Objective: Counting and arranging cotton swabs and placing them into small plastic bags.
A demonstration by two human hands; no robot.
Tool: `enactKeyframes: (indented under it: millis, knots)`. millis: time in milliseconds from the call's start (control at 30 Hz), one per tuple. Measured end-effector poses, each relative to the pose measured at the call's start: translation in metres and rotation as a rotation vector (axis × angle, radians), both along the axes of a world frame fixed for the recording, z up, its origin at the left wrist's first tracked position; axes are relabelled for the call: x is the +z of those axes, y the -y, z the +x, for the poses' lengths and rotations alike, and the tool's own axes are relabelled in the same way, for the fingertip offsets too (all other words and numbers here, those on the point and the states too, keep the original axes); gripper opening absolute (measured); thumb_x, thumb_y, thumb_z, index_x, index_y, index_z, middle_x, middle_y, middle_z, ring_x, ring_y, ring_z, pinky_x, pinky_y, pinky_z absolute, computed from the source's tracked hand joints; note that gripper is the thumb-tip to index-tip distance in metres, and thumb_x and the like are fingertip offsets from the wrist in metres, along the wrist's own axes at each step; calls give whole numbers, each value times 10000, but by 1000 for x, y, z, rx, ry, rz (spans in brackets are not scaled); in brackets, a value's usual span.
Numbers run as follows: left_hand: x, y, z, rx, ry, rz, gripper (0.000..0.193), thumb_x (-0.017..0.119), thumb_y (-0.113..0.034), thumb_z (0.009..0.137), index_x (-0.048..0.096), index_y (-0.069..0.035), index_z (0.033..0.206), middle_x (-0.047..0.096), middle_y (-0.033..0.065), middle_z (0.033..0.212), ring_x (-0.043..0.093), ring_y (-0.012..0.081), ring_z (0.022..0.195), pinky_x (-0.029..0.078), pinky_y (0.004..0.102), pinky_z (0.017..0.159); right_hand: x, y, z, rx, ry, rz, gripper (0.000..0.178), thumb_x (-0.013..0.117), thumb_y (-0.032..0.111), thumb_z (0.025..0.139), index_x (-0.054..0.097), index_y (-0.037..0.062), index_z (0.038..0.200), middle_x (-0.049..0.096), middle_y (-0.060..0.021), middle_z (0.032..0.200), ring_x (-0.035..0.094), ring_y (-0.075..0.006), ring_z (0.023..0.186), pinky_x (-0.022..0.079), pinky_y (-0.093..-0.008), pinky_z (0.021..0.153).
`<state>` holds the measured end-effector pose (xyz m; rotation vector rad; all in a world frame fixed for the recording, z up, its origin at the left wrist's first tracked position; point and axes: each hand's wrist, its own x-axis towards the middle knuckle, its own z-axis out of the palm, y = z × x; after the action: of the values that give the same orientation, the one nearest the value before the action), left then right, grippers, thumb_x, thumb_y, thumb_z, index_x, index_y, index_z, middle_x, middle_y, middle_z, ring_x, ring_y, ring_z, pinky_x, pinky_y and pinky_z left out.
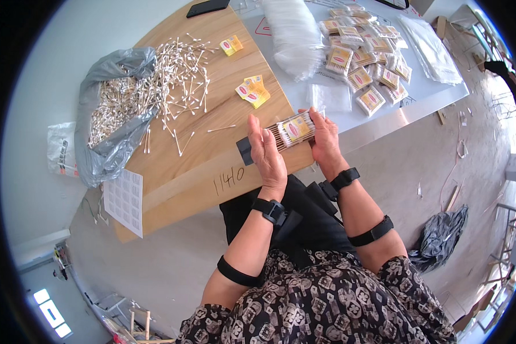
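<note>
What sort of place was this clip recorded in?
Probably a small hand-packing workshop. Both hands, left hand and right hand, hold a clear packet of cotton swabs; a loose swab heap spills from a grey bag, and finished packets are piled on the table.

Loose swabs (172, 80) lie left on the table (212, 166), packed packets (364, 63) right, the held packet (294, 130) between.

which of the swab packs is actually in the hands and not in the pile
The swab pack with the yellow label, held between the left hand and right hand over the wooden board's edge; the other packs lie heaped on the grey sheet.
</note>
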<state>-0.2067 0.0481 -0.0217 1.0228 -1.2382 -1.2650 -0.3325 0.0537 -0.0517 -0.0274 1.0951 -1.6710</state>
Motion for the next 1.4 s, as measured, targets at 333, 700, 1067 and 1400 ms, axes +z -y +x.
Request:
enactKeyframes:
  millis: [333, 700, 1067, 1400]
  knots:
    - [10, 2, -32, 70, -379, 167, 589, 437, -303, 1020, 283, 66, 1453, 295, 179, 1518, 235, 274, 1429, 161, 388, 1180, -3, 4, 10, -80, -91, 26, 273, 638, 237, 933, 704, -28, 938, 689, -54, 846, 604, -117, 724, 498, -278, 716]
    - [11, 3, -19, 80, -363, 157, 516, 458, -238, 1017, 343, 70, 1415, 330, 205, 1491, 284, 289, 1414, 205, 400, 1176, -1, 1, 10, -113, -91, 9, 293, 639, 275, 939, 698, -11, 954, 674, -33, 819, 578, -106, 707, 479, -267, 685]
    - [-9, 30, 175, 389, 457, -258, 403, 590, -80, 928, 498, -6, 1314, 483, 170, 1404, 453, 283, 1303, 334, 414, 1108, 7, -31, -21, -397, -907, 182, 222, 637, 199, 929, 665, -14, 987, 591, -19, 808, 526, -125, 716, 448, -284, 679]
    - [-24, 33, 223, 443, 968, -347, 353, 588, -94, 878, 542, -14, 1219, 513, 194, 1345, 486, 370, 1225, 376, 463, 1039, 62, 33, 98, 425, -1469, -188, 155, 669, 111, 793, 637, 33, 924, 625, -144, 893, 606, -347, 867, 490, -422, 758]
